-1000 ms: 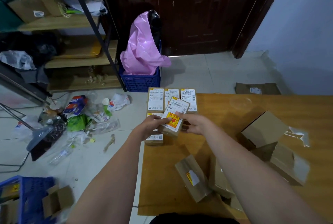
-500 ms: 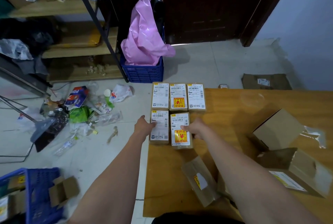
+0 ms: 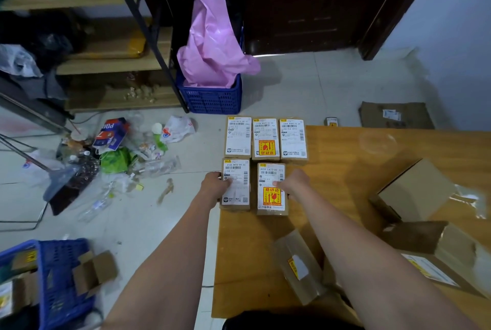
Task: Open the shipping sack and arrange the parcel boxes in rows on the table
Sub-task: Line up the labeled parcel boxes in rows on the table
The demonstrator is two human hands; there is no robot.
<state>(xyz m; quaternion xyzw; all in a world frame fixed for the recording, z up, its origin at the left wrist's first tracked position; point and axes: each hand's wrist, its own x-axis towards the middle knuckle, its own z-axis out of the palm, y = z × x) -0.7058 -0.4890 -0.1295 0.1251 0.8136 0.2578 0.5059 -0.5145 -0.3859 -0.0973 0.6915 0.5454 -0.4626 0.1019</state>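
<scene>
Bare surface lies open at three o'clock of the second-row boxes; loose cartons crowd four o'clock.

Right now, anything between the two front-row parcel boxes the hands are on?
Nothing: head view shows only a narrow bare strip of table between the left box and the fragile-sticker box.
</scene>
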